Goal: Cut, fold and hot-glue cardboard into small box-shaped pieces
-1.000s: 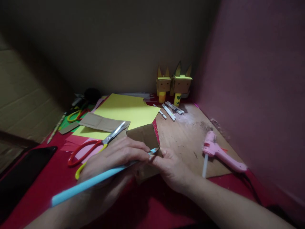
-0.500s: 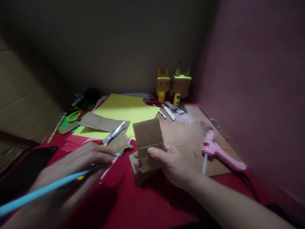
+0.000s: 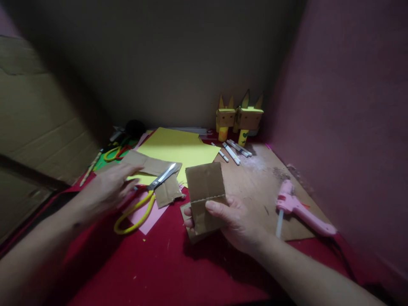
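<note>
My right hand (image 3: 234,219) is closed around a folded piece of brown cardboard (image 3: 205,180), thumb on its front and fingertips at its left edge. A crease or cut edge crosses the cardboard, and a second layer shows beneath. My left hand (image 3: 111,185), slightly blurred, hovers at the left with finger and thumb apart. It is beside the scissors (image 3: 135,214), which have yellow and red handles and lie with blades pointing away. Under the blades are a small torn cardboard scrap (image 3: 167,191) and a longer cardboard strip (image 3: 145,163).
Yellow paper (image 3: 172,144) lies at the back, pink paper (image 3: 149,216) under the scissors. A pink glue gun (image 3: 295,204) rests on a board (image 3: 255,182) at right. Several white markers (image 3: 232,154) lie before two cardboard figures (image 3: 250,119) with pointed ears. Walls enclose the table.
My left hand has moved up and away from me; the light blue stick across it no longer shows. The scissors' yellow handle is uncovered. My right hand still holds the cardboard; the view has shifted left.
</note>
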The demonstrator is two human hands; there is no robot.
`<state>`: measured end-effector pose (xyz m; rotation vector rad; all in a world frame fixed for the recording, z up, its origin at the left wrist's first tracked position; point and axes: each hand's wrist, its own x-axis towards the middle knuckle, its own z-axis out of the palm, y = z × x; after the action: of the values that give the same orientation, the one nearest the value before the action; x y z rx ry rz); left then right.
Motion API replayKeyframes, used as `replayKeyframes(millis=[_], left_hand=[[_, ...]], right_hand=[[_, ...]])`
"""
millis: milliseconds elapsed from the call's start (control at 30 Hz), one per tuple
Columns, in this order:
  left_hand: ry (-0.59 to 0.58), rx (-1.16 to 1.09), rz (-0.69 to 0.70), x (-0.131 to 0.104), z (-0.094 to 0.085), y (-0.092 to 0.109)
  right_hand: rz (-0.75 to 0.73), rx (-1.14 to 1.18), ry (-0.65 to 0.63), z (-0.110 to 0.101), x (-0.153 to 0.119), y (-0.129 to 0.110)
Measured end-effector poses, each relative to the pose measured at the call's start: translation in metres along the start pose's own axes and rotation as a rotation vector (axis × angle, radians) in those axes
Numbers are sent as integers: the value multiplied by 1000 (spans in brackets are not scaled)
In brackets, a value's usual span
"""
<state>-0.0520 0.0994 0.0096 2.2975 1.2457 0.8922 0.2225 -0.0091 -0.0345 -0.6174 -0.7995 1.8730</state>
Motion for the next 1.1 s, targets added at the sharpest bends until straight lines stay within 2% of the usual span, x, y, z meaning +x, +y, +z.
replayKeyframes(millis=[33,67,133,200,233,367,700,933,1100], left_hand=[[-58,-34,-73,0,7,16],[-190,-157,-126,0,15,32],[-403,-565,-177,-2,35,63],[-526,-857,-256,-5,55,85],[-545,-951,-296,-7,64,91],[-485,-1060,-398,-14,81,97],[-423,-1035,-413,-19,81,92],[-371,-1033,-417,-21,85,91],[-333,-979,-404,-20,86,96]], right_hand=[[2,-1,-5,0,0,0],[3,-2,-9,0,0,1],[8,-5,-19,1,0,2],[12,-6,-30,2,-1,3],[8,-7,-36,2,-1,3],[-20,-35,-56,3,-1,2],[-17,-97,36,10,-3,-1],[-19,-91,45,12,-1,1],[5,9,16,12,1,3]])
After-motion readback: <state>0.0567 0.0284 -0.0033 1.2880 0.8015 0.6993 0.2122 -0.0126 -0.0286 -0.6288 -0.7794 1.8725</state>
